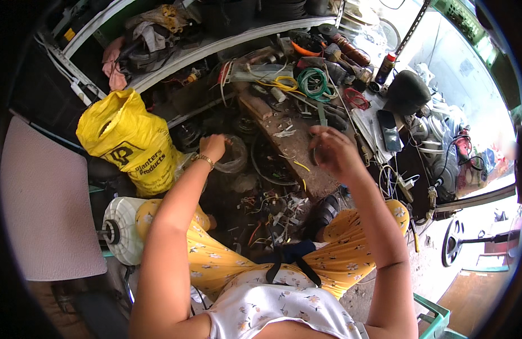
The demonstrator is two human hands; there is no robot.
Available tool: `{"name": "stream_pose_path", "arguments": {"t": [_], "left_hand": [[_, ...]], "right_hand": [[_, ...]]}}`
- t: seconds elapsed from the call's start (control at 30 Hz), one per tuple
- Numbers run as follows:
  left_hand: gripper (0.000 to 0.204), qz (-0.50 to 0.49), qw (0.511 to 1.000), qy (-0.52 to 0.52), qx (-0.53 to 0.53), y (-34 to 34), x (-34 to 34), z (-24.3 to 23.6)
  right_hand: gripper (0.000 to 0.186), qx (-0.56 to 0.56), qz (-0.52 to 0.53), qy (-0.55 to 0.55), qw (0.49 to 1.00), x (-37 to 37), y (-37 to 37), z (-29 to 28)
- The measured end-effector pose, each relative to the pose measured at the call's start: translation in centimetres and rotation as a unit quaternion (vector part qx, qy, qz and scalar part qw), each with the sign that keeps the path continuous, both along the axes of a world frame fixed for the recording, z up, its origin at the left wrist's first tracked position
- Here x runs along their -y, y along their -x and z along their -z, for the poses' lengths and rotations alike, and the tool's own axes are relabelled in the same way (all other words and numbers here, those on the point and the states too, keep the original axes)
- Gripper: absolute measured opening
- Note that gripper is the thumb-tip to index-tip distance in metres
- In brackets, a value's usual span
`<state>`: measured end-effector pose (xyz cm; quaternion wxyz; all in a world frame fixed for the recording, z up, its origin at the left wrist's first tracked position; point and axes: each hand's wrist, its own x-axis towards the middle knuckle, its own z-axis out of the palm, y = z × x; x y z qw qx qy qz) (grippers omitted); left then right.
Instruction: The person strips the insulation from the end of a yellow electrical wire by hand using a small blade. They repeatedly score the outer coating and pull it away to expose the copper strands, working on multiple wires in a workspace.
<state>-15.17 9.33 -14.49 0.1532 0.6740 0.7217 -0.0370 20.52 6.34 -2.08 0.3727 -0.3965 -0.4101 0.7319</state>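
Note:
My left hand [214, 146], with a watch on its wrist, has curled fingers beside a translucent ring-shaped item [236, 158]; what they hold, if anything, is hidden. My right hand [331, 148] is slightly blurred over a worn wooden board [295, 141], fingers curled; I cannot make out what is in them. Just beyond it stands a flat greenish strip [322, 116]. Short yellow wire pieces [302, 165] and pale scraps [284, 133] lie on the board. A dark round basin [272, 175] is partly under the board's left side.
A yellow sack [125, 138] and white round housing [121, 226] are left. Coiled green cable [313, 85], tools, a spray can [385, 68] and a phone [388, 130] crowd the back right. A shelf [227, 39] spans the back; wire scraps [272, 214] litter the floor between my legs.

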Motion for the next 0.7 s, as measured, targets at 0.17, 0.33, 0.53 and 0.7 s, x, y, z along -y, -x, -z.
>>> {"name": "stream_pose_path", "arguments": {"t": [0.17, 0.33, 0.53, 0.7], "left_hand": [[0.036, -0.086, 0.991, 0.097, -0.028, 0.4, -1.2, 6.5], [0.042, -0.016, 0.998, 0.059, 0.024, 1.0, -3.1, 5.3], [0.033, 0.165, 0.968, -0.037, 0.185, -2.1, -2.5, -4.1], [0.03, 0.134, 0.918, -0.043, 0.37, -6.3, 1.8, -11.5]], "right_hand": [[0.023, 0.129, 0.133, -0.124, 0.975, -5.6, -6.4, 0.4], [0.019, 0.29, 0.184, -0.252, 0.905, -10.7, -8.0, 1.5], [0.021, 0.532, 0.056, -0.424, 0.73, -16.5, 3.6, 5.3], [0.017, 0.607, 0.027, -0.483, 0.631, -20.9, 8.5, 8.5]]}}
